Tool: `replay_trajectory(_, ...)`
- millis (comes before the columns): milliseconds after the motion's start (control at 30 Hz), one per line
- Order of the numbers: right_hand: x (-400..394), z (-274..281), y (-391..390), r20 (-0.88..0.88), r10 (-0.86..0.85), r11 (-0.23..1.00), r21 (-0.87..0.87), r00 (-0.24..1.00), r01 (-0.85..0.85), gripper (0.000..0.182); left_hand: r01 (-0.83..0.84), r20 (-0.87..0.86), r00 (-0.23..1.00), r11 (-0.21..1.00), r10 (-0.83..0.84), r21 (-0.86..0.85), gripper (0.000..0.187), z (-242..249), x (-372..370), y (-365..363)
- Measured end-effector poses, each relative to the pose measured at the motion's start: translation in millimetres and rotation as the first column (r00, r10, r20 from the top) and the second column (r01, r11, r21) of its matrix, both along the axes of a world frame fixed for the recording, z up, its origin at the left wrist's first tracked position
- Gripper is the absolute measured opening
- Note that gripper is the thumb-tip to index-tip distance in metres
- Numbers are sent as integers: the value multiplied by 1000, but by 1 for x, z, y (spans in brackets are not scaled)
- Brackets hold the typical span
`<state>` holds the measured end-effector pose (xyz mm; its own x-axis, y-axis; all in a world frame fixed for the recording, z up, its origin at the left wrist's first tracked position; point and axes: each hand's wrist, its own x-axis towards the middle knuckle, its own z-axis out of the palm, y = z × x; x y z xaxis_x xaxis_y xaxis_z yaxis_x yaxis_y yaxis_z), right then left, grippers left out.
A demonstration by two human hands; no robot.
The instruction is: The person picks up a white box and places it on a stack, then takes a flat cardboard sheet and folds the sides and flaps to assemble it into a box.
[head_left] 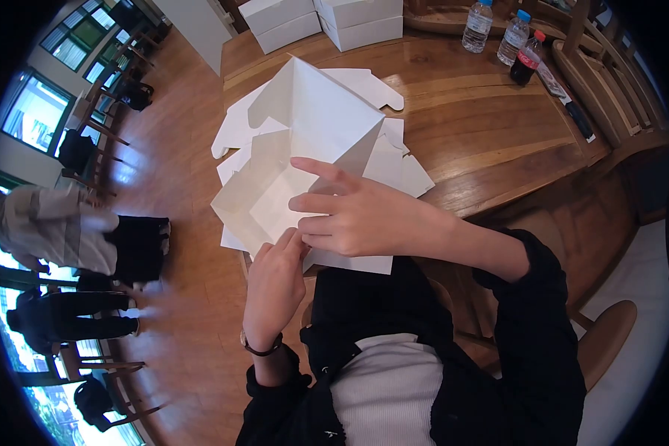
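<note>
A partly folded white cardboard box (256,182) stands open with its lid panel (331,104) raised. My left hand (276,271) is at the box's near edge, its fingers pinched on the cardboard. From the right, my right hand (342,212) reaches over the same edge; its lower fingers close at the near corner beside my left fingertips, while the upper two stretch out above the box. The right thumb is hidden. Under and around the box lie flat white cardboard sheets (410,175).
Stacked white boxes (360,24) stand at the wooden table's (490,141) far side. Two water bottles (478,28) (513,39), a red-capped bottle (527,59) and a black-handled knife (577,119) are at the far right. People (59,227) (74,316) are at left, beyond the floor.
</note>
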<state>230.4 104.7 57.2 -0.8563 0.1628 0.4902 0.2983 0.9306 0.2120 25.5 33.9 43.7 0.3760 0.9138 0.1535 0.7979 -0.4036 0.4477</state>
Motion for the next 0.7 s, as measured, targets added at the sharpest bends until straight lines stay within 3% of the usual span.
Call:
replay_trajectory(233, -11, -1, -4, -13, -32, 998, 58, 999, 32, 7, -56, 176, 983, 998, 56, -4, 19, -2, -2, 3)
replay_trajectory(400, -11, 0, 4, -70, 34, 999, -12, 997, -35, 7, -39, 179, 983, 999, 41, -12, 21, 1, -4, 4)
replay_trajectory(600, -15, 6, -3, 34, -25, 996, 84, 999, 22, 8, -60, 153, 986, 998, 60, -4, 19, -5, -5, 3)
replay_trajectory(700, -13, 7, 0, 37, -17, 1000, 5, 999, 17, 8, -82, 85, 993, 996, 83, -18, 19, -2, -5, 0)
